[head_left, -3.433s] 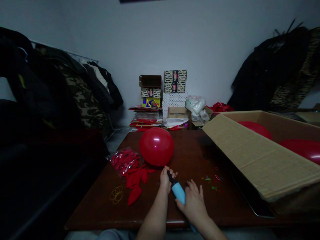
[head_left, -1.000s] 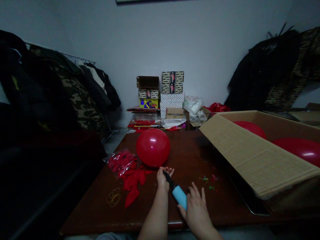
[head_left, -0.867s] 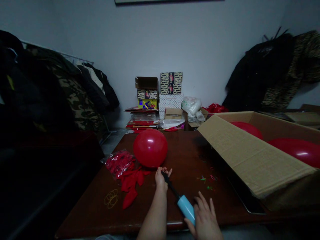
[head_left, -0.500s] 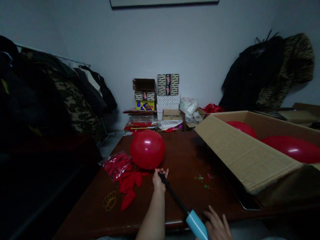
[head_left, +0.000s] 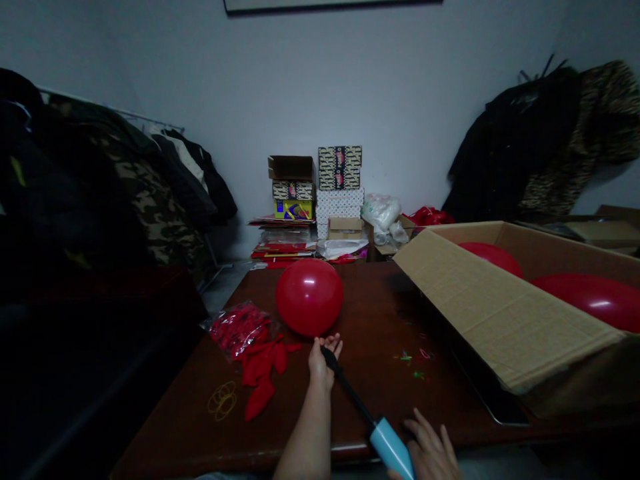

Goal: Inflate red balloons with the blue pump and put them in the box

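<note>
Grip, left hand [head_left: 321, 361]: thumb and fingertips are pinching together, clamping the neck of a glossy round red balloon [head_left: 309, 297] at the tapered black plastic nozzle [head_left: 330, 359] of a hand pump; some of its fingers are extending to the right. Balloon is sitting just beyond that hand, over the middle of the dark brown glossy wooden tabletop [head_left: 370, 313], neck end facing the person. Thin straight black rod [head_left: 355, 395] is running diagonally from nozzle down to the light-blue cylindrical barrel [head_left: 391, 448], which is overhanging the near edge.

Right hand [head_left: 431, 453] is staying against the barrel's right side, fingers standing apart, 1 fingertip showing at the left side. Frame edge is cutting it off; I cannot tell whether it's clamping.

Left of the balloon, a clear plastic bag of red pieces [head_left: 240, 330] is lying beside limp red uninflated balloons [head_left: 263, 373]. Nearer, thin yellowish looped bands [head_left: 222, 400] are overlapping. Small pink and green bits [head_left: 419, 375] are lying to the right. Open brown cardboard box [head_left: 505, 307] is standing at far right, holding at least 2 inflated red balloons [head_left: 595, 300].
</note>
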`<action>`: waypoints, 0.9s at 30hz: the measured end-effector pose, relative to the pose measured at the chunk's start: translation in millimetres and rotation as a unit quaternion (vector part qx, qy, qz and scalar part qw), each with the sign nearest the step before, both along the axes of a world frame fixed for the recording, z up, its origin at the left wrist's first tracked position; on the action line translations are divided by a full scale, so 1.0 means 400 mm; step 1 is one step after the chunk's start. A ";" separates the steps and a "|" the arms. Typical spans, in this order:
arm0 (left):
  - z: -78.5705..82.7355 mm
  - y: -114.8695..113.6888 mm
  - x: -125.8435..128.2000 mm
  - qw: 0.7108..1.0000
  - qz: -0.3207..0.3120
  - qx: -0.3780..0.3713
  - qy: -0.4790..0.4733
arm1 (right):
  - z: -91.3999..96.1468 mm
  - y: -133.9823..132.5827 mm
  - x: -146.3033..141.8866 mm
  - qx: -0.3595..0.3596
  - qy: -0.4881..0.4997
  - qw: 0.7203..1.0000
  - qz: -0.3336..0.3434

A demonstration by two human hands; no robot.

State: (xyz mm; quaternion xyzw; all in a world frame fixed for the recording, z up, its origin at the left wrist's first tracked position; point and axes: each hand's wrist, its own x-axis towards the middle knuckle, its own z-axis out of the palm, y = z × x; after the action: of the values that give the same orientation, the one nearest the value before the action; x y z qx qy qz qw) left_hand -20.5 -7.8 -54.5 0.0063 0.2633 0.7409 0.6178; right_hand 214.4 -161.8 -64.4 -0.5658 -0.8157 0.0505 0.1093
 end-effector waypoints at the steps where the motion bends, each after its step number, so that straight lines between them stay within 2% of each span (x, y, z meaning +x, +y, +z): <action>1: -0.002 0.001 -0.001 1.000 0.000 0.002 -0.001 | 0.004 0.009 -0.006 -0.013 0.004 1.000 0.012; 3: -0.006 0.004 -0.001 1.000 0.002 0.001 0.000 | 0.022 0.024 -0.027 -0.033 0.011 0.999 0.025; 6: -0.005 0.005 0.001 1.000 0.001 -0.002 0.007 | 0.070 0.039 -0.074 -0.047 0.011 0.999 0.007; 9: -0.001 0.004 0.003 1.000 0.002 -0.002 0.013 | 0.122 0.052 -0.128 -0.033 0.014 0.999 -0.019; 12: 0.003 0.003 0.005 1.000 0.004 -0.003 0.022 | 0.153 0.079 -0.175 -0.025 0.025 0.999 -0.034; 17: 0.005 0.005 0.009 1.000 0.003 -0.005 0.027 | 0.152 0.129 -0.236 -0.006 0.020 0.999 -0.050; 20: 0.003 0.004 0.015 0.999 0.009 -0.003 0.051 | 0.145 0.129 -0.246 0.006 0.010 0.999 -0.048; 24: 0.000 -0.002 0.022 0.995 0.027 0.025 0.090 | 0.133 0.089 -0.208 0.022 -0.008 0.999 -0.038; 27: 0.002 -0.006 0.022 0.995 0.027 0.030 0.093 | 0.103 0.048 -0.147 0.026 -0.017 0.999 -0.024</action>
State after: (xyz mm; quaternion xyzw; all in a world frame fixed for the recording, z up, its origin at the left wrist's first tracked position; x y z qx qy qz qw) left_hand -11.5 -10.1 -53.8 0.0863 0.2971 0.7615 0.5696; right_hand 155.5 -142.5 -23.3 -0.5832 -0.8046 0.0171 0.1109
